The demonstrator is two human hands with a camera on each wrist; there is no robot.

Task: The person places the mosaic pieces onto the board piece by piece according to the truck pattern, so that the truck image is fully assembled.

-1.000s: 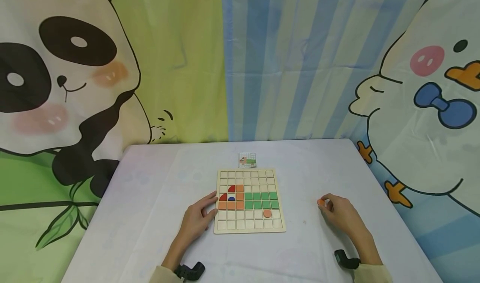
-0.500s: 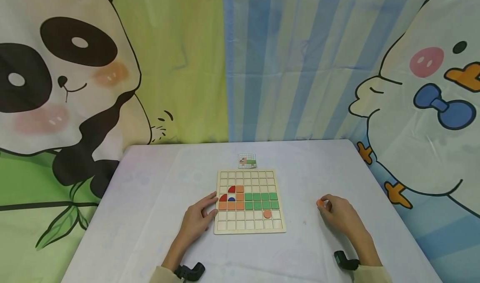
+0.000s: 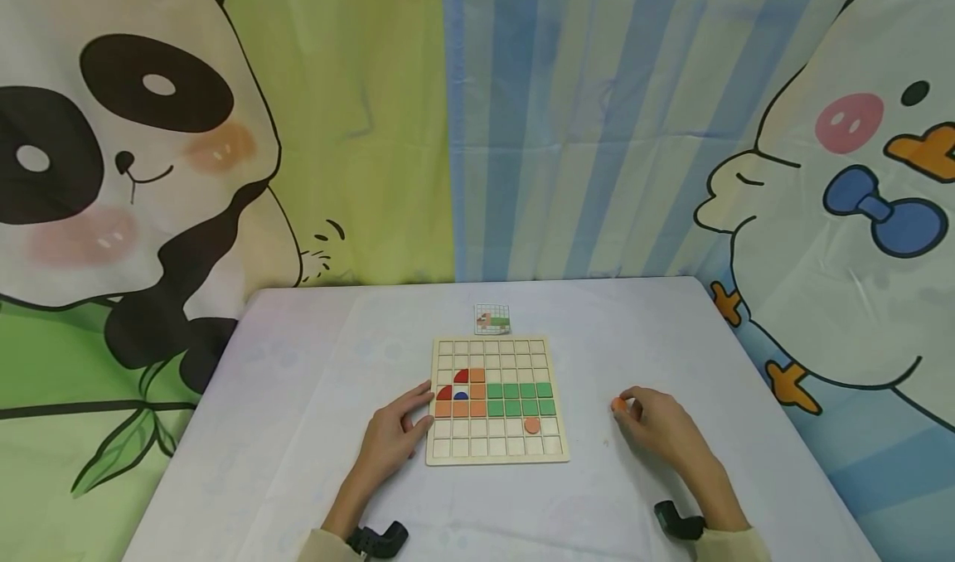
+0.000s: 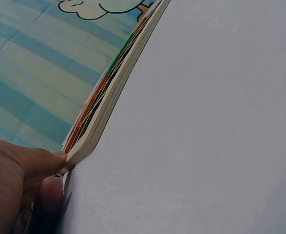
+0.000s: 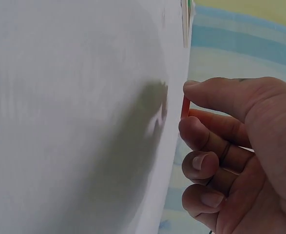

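My left hand (image 3: 393,431) rests at the left edge of a square wooden grid board (image 3: 492,455), with thumb and index fingertip touching the rim. In the left wrist view, its thumb (image 4: 35,160) lies against the board near a rounded corner. On the board sit green square tiles (image 3: 520,399), orange square tiles (image 3: 460,408), two red curved pieces (image 3: 444,392), a blue half-round piece (image 3: 460,395) and an orange disc (image 3: 531,424). Right of the board, my right hand (image 3: 662,425) pinches a thin orange puzzle piece (image 5: 185,106) between thumb and fingertips, above its shadow on the cloth.
Behind the board lies a small card (image 3: 492,319) printed with a coloured grid picture. A white cloth covers the table (image 3: 336,363). Cartoon curtains (image 3: 522,131) hang close behind and beside it. Each wrist wears a black camera mount (image 3: 380,539).
My right hand, with the orange puzzle piece pinched in it, stays nearly still at first and then shifts left toward the board. The left hand and the board keep their place.
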